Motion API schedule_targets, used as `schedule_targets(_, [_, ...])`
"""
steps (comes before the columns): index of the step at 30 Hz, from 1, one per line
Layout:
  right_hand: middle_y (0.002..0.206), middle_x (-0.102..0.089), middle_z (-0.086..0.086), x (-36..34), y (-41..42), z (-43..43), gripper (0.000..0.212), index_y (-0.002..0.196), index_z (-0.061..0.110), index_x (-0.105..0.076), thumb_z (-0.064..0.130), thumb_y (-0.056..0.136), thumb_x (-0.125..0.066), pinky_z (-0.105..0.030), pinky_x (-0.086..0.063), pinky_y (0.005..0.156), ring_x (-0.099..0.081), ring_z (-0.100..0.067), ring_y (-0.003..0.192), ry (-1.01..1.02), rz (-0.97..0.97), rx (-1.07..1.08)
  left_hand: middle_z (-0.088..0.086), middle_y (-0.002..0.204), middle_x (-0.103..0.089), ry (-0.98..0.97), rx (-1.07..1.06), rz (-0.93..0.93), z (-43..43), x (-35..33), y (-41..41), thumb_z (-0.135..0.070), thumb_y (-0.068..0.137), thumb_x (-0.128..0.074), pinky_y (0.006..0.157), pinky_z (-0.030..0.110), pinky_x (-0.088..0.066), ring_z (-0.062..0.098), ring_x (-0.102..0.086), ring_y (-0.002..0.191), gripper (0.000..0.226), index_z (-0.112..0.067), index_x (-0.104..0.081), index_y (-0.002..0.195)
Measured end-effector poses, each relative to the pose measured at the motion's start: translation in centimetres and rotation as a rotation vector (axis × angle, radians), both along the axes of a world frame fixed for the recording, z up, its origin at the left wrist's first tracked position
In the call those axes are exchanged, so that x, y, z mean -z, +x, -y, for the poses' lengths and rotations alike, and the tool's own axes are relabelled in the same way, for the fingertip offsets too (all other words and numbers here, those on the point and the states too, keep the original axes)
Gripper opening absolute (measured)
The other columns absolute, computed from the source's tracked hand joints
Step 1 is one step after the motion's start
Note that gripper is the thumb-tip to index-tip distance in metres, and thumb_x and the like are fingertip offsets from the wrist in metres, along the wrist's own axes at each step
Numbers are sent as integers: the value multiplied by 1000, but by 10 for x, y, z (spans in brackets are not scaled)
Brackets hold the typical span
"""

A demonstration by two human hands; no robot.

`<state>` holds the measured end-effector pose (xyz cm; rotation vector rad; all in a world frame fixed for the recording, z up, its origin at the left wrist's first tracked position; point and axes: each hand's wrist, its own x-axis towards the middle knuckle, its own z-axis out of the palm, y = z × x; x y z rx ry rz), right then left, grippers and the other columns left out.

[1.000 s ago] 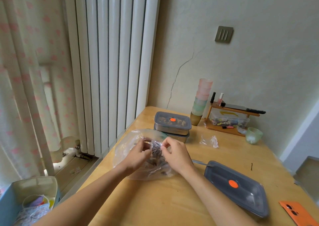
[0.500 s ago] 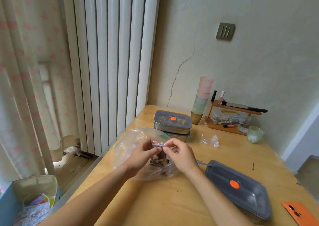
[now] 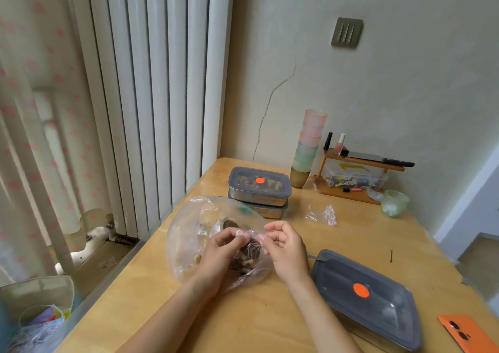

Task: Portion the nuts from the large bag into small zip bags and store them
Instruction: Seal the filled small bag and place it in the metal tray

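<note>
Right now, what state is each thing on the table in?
small zip bag, holds nuts, top pinched by left hand and right hand
large bag, lying slack under both hands
stacked containers, lids on
near container, lid on
spare bag, empty, crumpled
cups, stacked

Pastel cups [image 3: 308, 147] beside a wooden rack [image 3: 324, 189], green bowl [image 3: 394, 203], orange phone [image 3: 471, 335]

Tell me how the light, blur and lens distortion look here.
Head view: soft daylight comes through the curtain at left; the wide lens bends the radiator ribs; the grey lid shows pale glare; the picture's corners look soft.
</note>
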<state>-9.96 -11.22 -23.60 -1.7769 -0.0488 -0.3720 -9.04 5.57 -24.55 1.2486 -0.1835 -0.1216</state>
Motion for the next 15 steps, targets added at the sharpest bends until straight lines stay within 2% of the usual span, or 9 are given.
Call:
schedule_targets(2, [73, -71, -2, 2, -1, 0, 17, 100, 17, -63, 10, 92, -77, -36, -55, 70, -64, -13, 63, -13, 18, 2, 23, 92, -71, -13, -5, -3, -2, 6, 3, -27, 86, -81, 87, 52, -49, 32, -65, 86, 28, -2, -71, 93])
schedule_targets(4, [73, -71, -1, 1, -2, 1, 17, 100, 18, -63, 12, 92, -77, -36, -54, 70, -63, -12, 62, -27, 37, -5, 27, 95, -70, -37, 9, -25, -3, 8, 5, -32, 82, -84, 91, 64, -49, 37, -64, 88, 33, -4, -72, 94])
schedule_targets(6, [73, -71, 0, 1, -4, 3, 16, 101, 20, -63, 13, 94, -75, -39, -55, 70, -64, -12, 63, -54, 62, -19, 30, 99, -70, -54, 30, -30, -4, 9, 6, -33, 81, -86, 95, 67, -48, 40, -65, 92, 37, -2, -72, 97])
schedule_targets(9, [78, -72, 0, 3, -8, 4, 12, 103, 21, -64, 13, 97, -71, -40, -57, 72, -67, -14, 68, -71, 85, -36, 31, 102, -68, -110, 63, -72, -5, 9, 7, -31, 79, -88, 94, 64, -46, 41, -62, 97, 39, -1, -71, 97])
schedule_targets(11, [86, -74, 1, 5, -11, 2, 9, 105, 23, -65, 23, 98, -71, -37, -57, 75, -69, -15, 76, -28, 61, -55, 30, 101, -67, -182, 76, -120, -4, 8, 8, -24, 81, -88, 90, 60, -48, 41, -62, 95, 32, -2, -70, 95])
schedule_targets(13, [90, -73, 5, 6, -12, -2, 12, 99, 29, -68, 38, 92, -72, -32, -55, 78, -69, -13, 84, 10, 22, -76, 27, 94, -67, -233, 72, -157, -2, 3, 7, -16, 88, -79, 81, 50, -54, 37, -65, 87, 14, -4, -71, 91])
schedule_targets(15, [85, -71, 6, 6, -11, -4, 10, 90, 27, -70, 37, 90, -70, -28, -52, 77, -66, -11, 83, 20, 26, -78, 23, 88, -67, -263, 76, -180, 0, -1, 5, -12, 92, -70, 73, 43, -57, 32, -66, 77, 8, -8, -71, 86])
